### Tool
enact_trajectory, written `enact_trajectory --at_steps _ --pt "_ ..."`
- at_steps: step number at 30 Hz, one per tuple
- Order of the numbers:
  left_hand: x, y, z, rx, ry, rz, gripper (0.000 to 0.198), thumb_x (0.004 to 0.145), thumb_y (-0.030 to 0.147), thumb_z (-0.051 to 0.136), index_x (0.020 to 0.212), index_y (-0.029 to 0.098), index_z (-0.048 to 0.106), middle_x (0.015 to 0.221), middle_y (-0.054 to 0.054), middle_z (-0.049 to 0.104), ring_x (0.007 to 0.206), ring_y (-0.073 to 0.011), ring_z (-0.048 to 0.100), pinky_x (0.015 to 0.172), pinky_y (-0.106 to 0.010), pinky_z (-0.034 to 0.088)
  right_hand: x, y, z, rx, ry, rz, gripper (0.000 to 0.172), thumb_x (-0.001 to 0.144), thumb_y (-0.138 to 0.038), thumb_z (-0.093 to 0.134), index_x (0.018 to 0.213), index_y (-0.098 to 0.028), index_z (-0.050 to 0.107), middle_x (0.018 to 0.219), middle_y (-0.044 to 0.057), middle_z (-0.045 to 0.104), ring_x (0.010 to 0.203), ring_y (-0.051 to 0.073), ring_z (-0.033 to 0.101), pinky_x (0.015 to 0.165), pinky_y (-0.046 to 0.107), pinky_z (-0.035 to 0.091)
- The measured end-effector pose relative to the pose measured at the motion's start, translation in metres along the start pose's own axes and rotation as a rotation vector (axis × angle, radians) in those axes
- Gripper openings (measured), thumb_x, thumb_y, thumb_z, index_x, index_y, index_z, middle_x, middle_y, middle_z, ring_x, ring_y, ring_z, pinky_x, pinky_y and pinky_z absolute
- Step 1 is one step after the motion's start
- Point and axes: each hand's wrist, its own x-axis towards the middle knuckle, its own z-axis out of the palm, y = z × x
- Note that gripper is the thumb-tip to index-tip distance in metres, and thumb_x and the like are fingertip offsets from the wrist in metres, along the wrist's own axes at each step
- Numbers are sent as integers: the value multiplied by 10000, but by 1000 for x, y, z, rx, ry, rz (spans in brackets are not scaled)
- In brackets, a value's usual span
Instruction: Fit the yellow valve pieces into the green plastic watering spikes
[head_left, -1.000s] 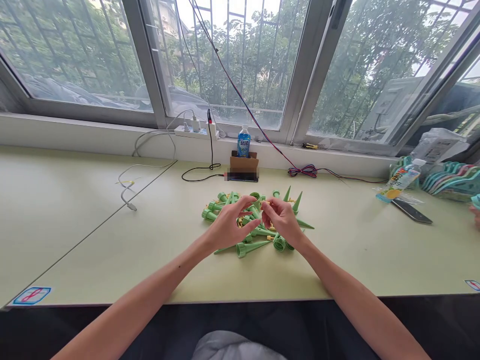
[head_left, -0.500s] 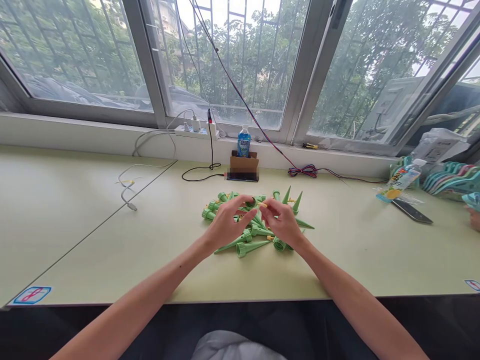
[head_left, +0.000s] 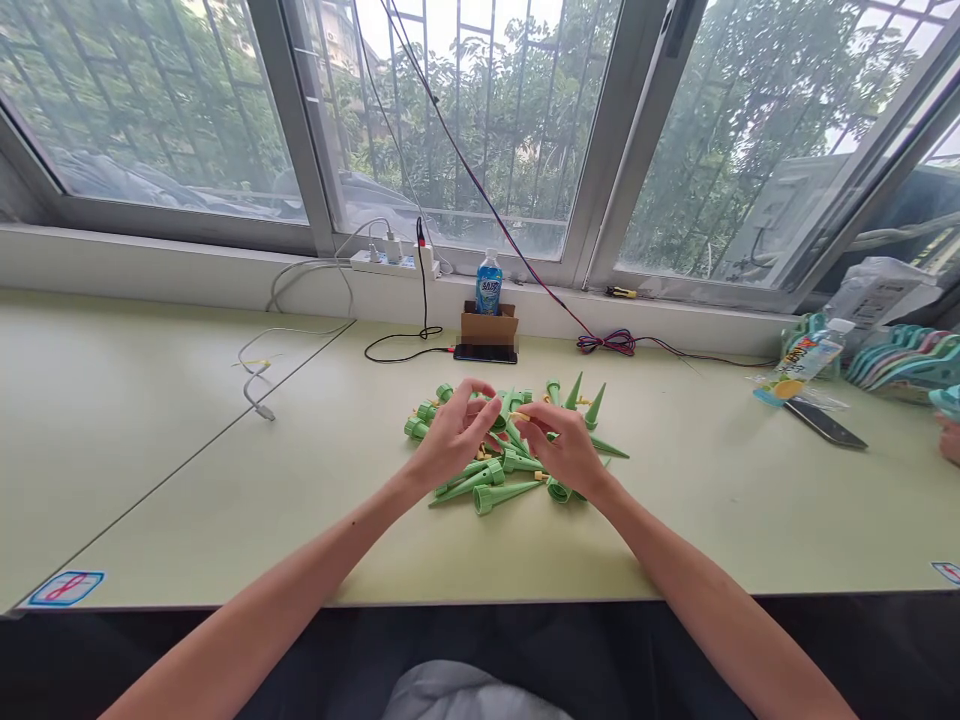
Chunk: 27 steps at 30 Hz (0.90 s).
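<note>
Over a pile of green plastic watering spikes [head_left: 495, 497], both hands work close together. My left hand [head_left: 455, 437] is closed on a green watering spike [head_left: 504, 408], its tip pointing up and away; the fingers partly cover it. My right hand [head_left: 564, 442] pinches a small yellow plastic piece [head_left: 519, 416] between thumb and fingertips, right beside the held spike. Whether the two parts touch cannot be made out. Hollow threaded caps and pointed cones show on the spikes below, and some carry yellow pieces.
Behind the pile, a phone [head_left: 486, 354] leans on a cardboard box [head_left: 489, 326] by a blue-labelled bottle [head_left: 489, 284]. Coiled wire [head_left: 607, 342] lies right of it. A drink bottle [head_left: 806, 365], a dark phone [head_left: 825, 424] and another person's hand [head_left: 949, 440] are far right.
The spike in my left hand has turned, so its tip now points up and away instead of its round opening facing me. My right hand keeps the yellow piece, slightly lower.
</note>
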Motion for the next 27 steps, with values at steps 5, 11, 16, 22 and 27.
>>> enact_trajectory --at_steps 5,11,16,22,27 --pt "0 5 -1 -94 -1 -53 415 906 584 501 1061 204 445 822 -3 633 634 -168 683 626 -314 575 -1 1 1 20 16 17 252 940 -391 544 887 -176 663 695 18 592 545 101 514 482 207 416" --pt "-1 6 -3 -85 -38 -65 398 908 555 526 1085 209 438 837 -4 645 615 -155 676 656 -328 579 0 0 0 51 -12 45 251 938 -394 547 897 -176 665 676 3 568 524 95 506 480 210 420" --pt "-1 8 -2 -66 -43 -45 379 907 533 541 1076 210 439 810 -8 632 665 -163 678 618 -304 581 0 0 -1 74 -34 72 273 938 -421 539 908 -181 665 646 -6 548 500 97 494 475 219 424" --pt "-3 3 -3 58 -48 22 362 926 518 506 1105 212 436 836 -9 618 644 -138 650 585 -262 557 0 2 -2 88 -43 92 278 936 -433 534 902 -184 654 611 -8 546 490 104 499 476 222 425" --pt "-3 -1 -2 267 -8 126 276 954 439 476 1135 233 448 852 -8 613 684 -137 648 642 -272 554 1 2 -2 81 -40 91 251 937 -401 534 870 -181 636 600 -14 543 491 100 496 488 221 421"
